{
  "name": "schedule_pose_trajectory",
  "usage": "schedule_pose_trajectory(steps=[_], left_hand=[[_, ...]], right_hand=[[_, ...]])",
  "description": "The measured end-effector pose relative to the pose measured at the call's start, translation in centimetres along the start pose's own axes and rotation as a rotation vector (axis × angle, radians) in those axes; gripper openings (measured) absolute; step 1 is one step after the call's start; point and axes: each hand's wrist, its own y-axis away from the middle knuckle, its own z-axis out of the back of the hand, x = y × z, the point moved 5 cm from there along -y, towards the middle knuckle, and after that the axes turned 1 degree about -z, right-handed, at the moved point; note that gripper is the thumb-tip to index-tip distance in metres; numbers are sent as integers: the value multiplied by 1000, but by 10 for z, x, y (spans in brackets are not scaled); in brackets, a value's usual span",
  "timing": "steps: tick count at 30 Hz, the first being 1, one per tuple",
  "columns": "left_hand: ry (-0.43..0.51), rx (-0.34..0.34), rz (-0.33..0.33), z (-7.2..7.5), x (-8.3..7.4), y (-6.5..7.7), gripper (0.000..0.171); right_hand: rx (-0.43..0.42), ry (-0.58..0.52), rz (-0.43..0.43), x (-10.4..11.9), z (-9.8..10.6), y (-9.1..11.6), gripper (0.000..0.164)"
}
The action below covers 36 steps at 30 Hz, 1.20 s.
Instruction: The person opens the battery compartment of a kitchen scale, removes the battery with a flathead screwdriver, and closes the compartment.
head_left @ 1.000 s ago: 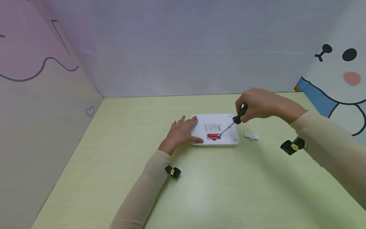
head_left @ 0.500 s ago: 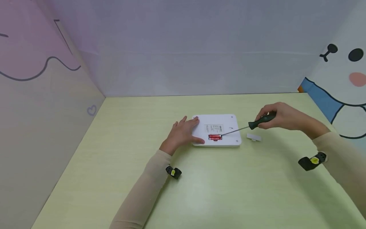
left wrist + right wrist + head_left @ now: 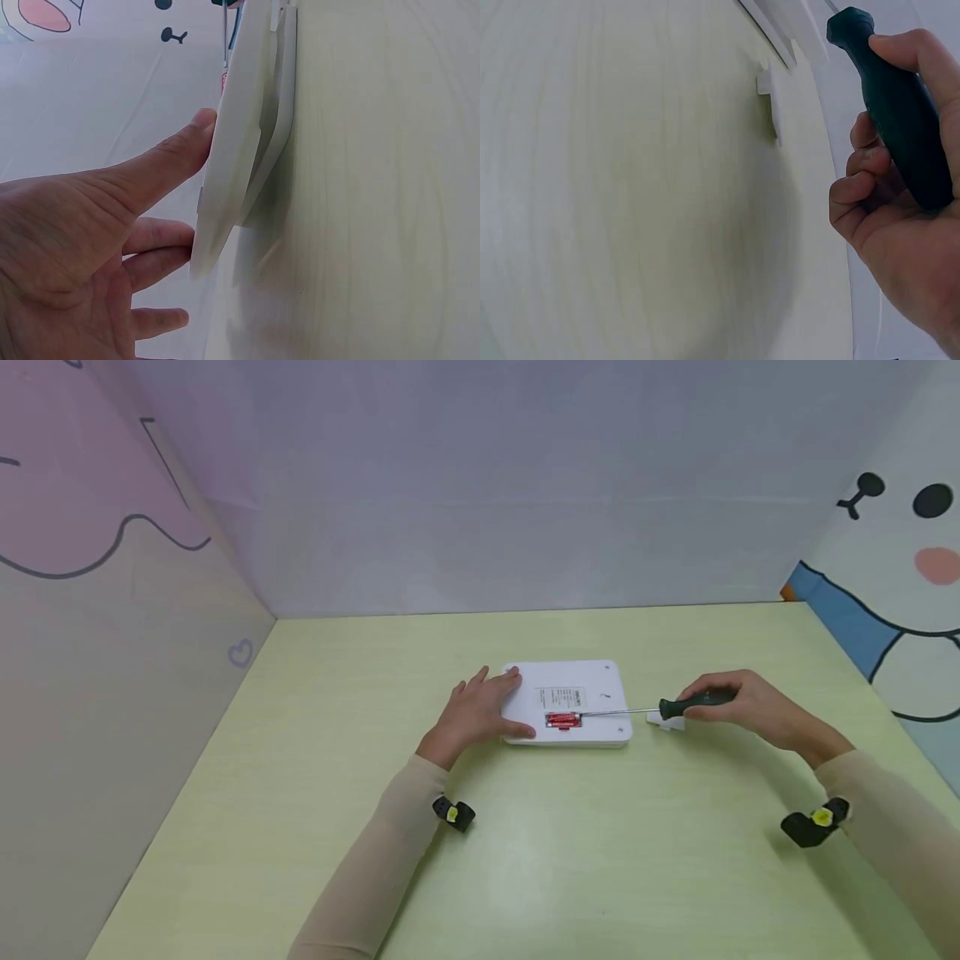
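A flat white device (image 3: 596,677) lies on the table with its label and an uncovered battery compartment facing up. Two red batteries (image 3: 562,717) sit side by side in that compartment. My left hand (image 3: 474,714) rests on the device's left end, thumb and fingers spread. My right hand (image 3: 757,706) grips the dark green handle of a screwdriver (image 3: 701,702). The shaft lies nearly level across the device, its tip at the right end of the batteries. In the right wrist view, the fingers curl round the screwdriver handle (image 3: 900,112).
A small white battery cover (image 3: 667,723) lies on the table just right of the device, partly under the screwdriver. The pale green tabletop (image 3: 540,852) meets a plain wall (image 3: 510,543) behind. Printed side panels (image 3: 885,577) stand left and right.
My right hand has moved right and down, so the screwdriver has gone from steeply tilted to nearly level. Its tip stays by the batteries. The left hand remains on the device.
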Motion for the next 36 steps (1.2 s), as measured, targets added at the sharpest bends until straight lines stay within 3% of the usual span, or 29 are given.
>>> schedule_pose_trajectory(steps=[9,14,19,29,36], left_hand=[[1,4,7,-1,1,-2,98],[11,4,12,0,1,-1,98],[12,8,22,0,1,-1,97],[21,13,25,1,1,-2,98],[14,18,23,0,2,-2,97]], right_hand=[[-14,-56,-30,-12,-7,3,29],[-27,-35,-16,-13,-6,7,28],[-30,24,12,5,-1,8,25],[-43,272,93,57,18,8,19],[-24,393,74,84,17,5,17]])
